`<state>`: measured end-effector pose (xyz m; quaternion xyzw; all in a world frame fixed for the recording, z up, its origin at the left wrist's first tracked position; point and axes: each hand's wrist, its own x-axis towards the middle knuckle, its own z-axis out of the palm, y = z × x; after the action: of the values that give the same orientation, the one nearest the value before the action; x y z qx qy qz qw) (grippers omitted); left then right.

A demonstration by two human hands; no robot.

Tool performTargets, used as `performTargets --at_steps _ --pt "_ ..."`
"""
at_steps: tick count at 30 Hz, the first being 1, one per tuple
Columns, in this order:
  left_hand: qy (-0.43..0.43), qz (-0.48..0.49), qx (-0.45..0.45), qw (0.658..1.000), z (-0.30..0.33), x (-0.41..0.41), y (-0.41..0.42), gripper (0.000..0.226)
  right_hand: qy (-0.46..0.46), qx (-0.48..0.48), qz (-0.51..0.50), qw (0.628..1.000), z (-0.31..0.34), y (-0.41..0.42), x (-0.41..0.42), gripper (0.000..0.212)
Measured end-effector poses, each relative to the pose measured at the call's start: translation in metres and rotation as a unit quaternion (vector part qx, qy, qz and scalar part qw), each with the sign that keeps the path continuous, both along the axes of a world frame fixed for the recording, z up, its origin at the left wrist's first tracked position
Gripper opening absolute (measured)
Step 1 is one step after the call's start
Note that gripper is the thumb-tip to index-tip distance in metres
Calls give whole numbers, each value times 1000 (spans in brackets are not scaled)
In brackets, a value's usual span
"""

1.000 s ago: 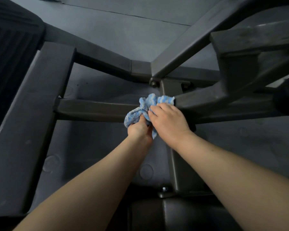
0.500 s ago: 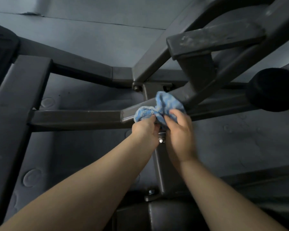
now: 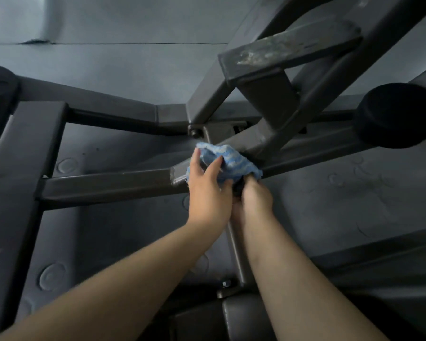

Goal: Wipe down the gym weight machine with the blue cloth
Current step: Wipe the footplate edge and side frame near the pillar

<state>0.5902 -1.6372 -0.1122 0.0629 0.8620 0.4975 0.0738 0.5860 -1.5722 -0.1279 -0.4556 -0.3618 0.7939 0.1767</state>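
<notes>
A crumpled blue cloth (image 3: 231,160) lies on the dark metal frame of the weight machine (image 3: 108,183), where a horizontal bar meets an angled bar near the middle of the head view. My left hand (image 3: 208,190) holds the cloth's left side, thumb and fingers spread over it. My right hand (image 3: 255,196) grips the cloth's lower right edge from underneath, its fingers curled and mostly hidden by the cloth.
A worn flat plate (image 3: 293,49) juts out above the joint. A round black pad (image 3: 399,115) sits at the right. A wide frame beam (image 3: 22,173) runs down the left. Grey rubber floor mats (image 3: 342,200) lie below. A dark seat pad (image 3: 244,318) is beneath my arms.
The cloth has shifted a little up the angled bar. My left hand has opened over the cloth's left side, and my right hand has moved under its right edge. The view moved closer.
</notes>
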Motion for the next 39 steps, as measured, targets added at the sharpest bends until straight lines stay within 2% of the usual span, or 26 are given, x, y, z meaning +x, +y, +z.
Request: performTargets --at_steps 2,4,7,10,13,17,19,22,24,25,27,30,34,39 --pt "23 -71 -41 996 4 -9 1 54 47 -12 -21 999 7 2 0 28" --pt "44 -133 -76 987 9 -15 6 59 72 22 -33 997 13 2 1 26" --pt "92 -196 -88 972 20 -26 15 58 77 132 -44 987 22 6 2 31" --pt "136 -243 -96 956 24 -34 21 57 65 287 -54 954 30 21 1 37" --pt "177 -284 -158 929 18 -40 16 56 28 358 -25 933 24 26 1 43" --pt "210 -326 -255 886 -5 -52 -3 58 -46 369 26 928 1 13 4 43" --pt "226 -337 -297 864 -16 -54 -13 52 -71 371 53 924 -9 6 5 42" --pt "204 -349 -362 840 -36 -57 -43 62 -91 375 105 917 -23 -12 5 43" --pt "188 -344 -379 838 -44 -57 -68 63 -90 354 161 917 -29 -26 5 44" --pt "176 -334 -367 850 -43 -53 -77 61 -84 330 177 923 -30 -31 5 46" --pt "167 -307 -333 876 -44 -44 -87 62 -59 268 160 948 -29 -36 4 46" --pt "161 -298 -331 881 -40 -34 -76 78 -17 198 85 976 -20 -32 3 44" --pt "209 -308 -314 873 -28 -35 -42 76 20 209 5 978 -8 -13 4 41" --pt "243 -329 -336 848 -24 -44 -45 71 8 227 10 974 -5 -17 3 44"
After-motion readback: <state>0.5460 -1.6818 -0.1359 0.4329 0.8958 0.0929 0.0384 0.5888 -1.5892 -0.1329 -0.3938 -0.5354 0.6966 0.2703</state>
